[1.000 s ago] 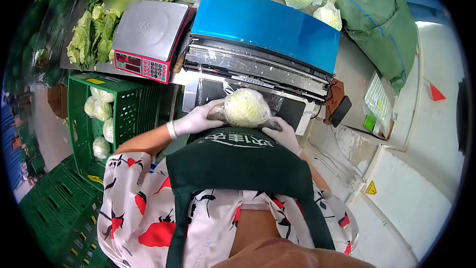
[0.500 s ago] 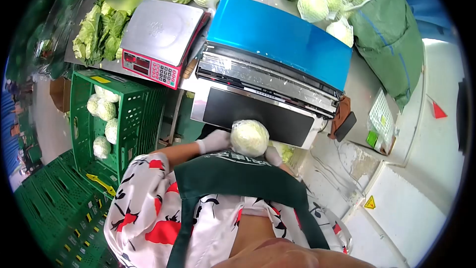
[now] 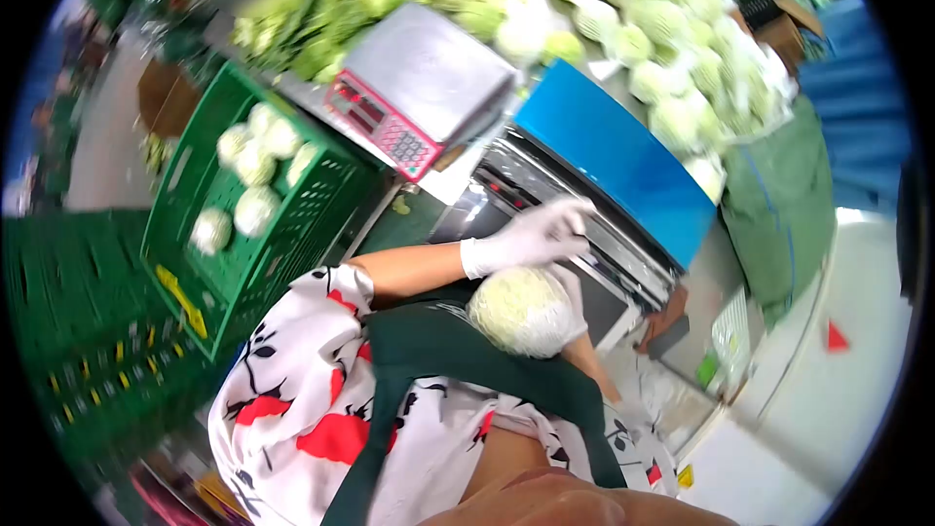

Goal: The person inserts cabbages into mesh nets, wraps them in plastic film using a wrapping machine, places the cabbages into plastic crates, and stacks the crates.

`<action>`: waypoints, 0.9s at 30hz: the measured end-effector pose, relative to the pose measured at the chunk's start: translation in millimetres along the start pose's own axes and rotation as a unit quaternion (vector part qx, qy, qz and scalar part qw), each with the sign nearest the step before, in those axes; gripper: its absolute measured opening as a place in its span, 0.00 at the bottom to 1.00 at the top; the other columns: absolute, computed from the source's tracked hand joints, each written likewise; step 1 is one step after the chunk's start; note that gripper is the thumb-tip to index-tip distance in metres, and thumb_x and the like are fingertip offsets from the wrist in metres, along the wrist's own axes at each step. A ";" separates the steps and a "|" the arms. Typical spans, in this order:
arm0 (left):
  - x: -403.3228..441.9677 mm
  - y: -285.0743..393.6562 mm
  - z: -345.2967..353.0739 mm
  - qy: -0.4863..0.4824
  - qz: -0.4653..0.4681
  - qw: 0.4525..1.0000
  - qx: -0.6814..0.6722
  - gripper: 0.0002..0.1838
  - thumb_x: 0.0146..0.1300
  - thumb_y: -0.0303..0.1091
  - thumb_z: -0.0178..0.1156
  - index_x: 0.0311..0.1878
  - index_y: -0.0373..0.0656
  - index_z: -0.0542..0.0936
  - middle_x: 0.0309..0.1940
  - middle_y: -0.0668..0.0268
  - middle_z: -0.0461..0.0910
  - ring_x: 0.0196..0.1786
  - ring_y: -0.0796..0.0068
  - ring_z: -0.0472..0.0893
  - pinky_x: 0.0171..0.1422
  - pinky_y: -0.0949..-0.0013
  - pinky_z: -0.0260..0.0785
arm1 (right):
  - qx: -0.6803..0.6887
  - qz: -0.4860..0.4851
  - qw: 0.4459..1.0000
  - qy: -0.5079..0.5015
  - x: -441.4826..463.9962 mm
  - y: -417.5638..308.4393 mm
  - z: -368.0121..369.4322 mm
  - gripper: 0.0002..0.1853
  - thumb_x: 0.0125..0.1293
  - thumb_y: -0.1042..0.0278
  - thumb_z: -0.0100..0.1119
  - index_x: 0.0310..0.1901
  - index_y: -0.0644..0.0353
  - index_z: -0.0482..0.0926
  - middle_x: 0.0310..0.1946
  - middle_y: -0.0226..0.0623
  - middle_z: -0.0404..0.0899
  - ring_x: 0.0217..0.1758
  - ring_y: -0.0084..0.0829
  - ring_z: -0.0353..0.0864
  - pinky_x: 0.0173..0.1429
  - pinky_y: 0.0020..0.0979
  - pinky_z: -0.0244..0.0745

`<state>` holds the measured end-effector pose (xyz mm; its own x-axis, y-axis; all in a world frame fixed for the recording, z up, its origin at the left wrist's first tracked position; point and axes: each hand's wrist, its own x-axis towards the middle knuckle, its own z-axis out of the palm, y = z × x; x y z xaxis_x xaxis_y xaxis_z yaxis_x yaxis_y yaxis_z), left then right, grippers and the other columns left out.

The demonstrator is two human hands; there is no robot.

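A round pale cabbage (image 3: 521, 312), shiny as if covered in clear film, is held close against the dark green apron. My right hand (image 3: 573, 304), in a white glove, grips it from the right side, with part of the fingers hidden behind it. Beyond the cabbage, my gloved left hand (image 3: 531, 239) reaches over the front of the film-wrapping machine (image 3: 614, 166) with its blue cover. Its fingers are bent together near the machine's film slot; whatever lies between them is too small to make out.
A scale (image 3: 429, 68) with a red keypad stands left of the machine. Several cabbages lie in a green crate (image 3: 209, 317) at left. Loose leaves (image 3: 341, 0) and netted cabbages (image 3: 672, 39) cover the back of the table. A green sack (image 3: 779, 205) stands at right.
My left hand has left the cabbage's side and moved up and right over the machine. The cabbage has shifted slightly right and toward my body, and the view has turned.
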<state>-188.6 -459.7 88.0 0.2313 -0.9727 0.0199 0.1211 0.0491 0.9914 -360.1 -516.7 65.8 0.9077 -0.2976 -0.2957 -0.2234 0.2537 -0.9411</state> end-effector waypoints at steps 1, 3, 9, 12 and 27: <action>-8.4 -22.5 -4.7 -0.036 0.098 0.994 0.035 0.23 0.73 0.34 0.54 0.69 0.38 0.69 0.55 0.64 0.76 0.56 0.78 0.75 0.64 0.69 0.67 | -0.032 0.019 0.998 0.044 -1.7 5.6 3.9 0.15 0.69 0.73 0.54 0.54 0.68 0.78 0.47 0.44 0.83 0.50 0.32 0.83 0.54 0.31 0.78; -35.2 -1.5 -31.4 -0.244 -0.035 0.943 -0.225 0.26 0.78 0.43 0.45 0.72 0.38 0.66 0.69 0.58 0.69 0.72 0.68 0.67 0.78 0.63 0.53 | 0.351 0.079 0.918 0.168 13.1 -11.3 18.7 0.17 0.67 0.74 0.55 0.56 0.70 0.76 0.51 0.44 0.81 0.54 0.30 0.80 0.58 0.31 0.75; -116.6 -30.7 -107.0 0.125 -0.248 0.842 -0.463 0.27 0.72 0.47 0.56 0.67 0.40 0.71 0.65 0.58 0.73 0.66 0.64 0.74 0.70 0.58 0.67 | 0.060 -0.157 0.933 0.318 51.7 -43.6 -17.8 0.20 0.75 0.64 0.49 0.61 0.69 0.73 0.60 0.46 0.76 0.64 0.35 0.76 0.70 0.38 0.68; -180.4 -32.3 -186.9 0.272 0.081 0.924 -0.257 0.29 0.71 0.52 0.55 0.66 0.41 0.72 0.61 0.56 0.78 0.62 0.58 0.79 0.66 0.48 0.72 | -0.016 -0.097 0.952 0.289 98.6 -75.9 -47.5 0.19 0.76 0.64 0.49 0.59 0.70 0.75 0.57 0.45 0.79 0.62 0.34 0.78 0.69 0.35 0.69; -144.1 26.9 -361.0 0.547 -0.002 0.741 0.390 0.33 0.64 0.34 0.67 0.70 0.37 0.69 0.67 0.53 0.72 0.68 0.62 0.72 0.74 0.62 0.61 | -0.401 0.106 0.876 0.247 448.1 -77.9 -198.7 0.46 0.48 0.39 0.72 0.60 0.73 0.75 0.57 0.54 0.80 0.60 0.47 0.80 0.60 0.40 0.75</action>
<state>129.9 -236.3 65.2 0.9281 -0.1863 0.3224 -0.3717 -0.5135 0.7734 -6.5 -852.7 -26.0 0.5945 -0.7348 -0.3266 -0.7262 -0.3163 -0.6104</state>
